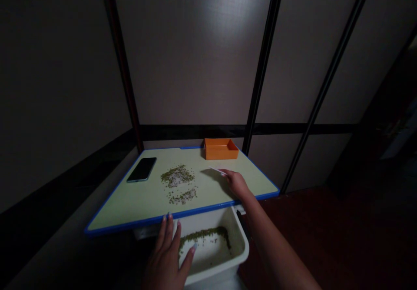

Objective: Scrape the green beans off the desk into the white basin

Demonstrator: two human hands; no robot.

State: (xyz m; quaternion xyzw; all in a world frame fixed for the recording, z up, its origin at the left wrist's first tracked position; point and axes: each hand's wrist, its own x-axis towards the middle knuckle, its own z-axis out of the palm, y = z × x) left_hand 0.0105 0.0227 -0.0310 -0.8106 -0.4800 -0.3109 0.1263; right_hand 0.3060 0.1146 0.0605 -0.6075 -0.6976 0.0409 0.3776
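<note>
My right hand (237, 184) is closed on a thin, flat white piece like a card (216, 170), held just above the pale tabletop (130, 207). To its left lies a spread of small green and whitish grains (177, 176), with a smaller patch of grains (183, 196) nearer the front edge. My left hand (169, 251) has its fingers apart, at the table's front edge and the left side of a white plastic bin (241, 248). Inside that bin, more green grains (208, 232) lie along the far side.
An orange open box (221, 152) stands at the table's back right. A dark-screened phone (142, 169) lies at the left. The table has a raised blue rim (208, 210). Behind it rise wardrobe-like panels (192, 64), and reddish floor (306, 225) shows at right.
</note>
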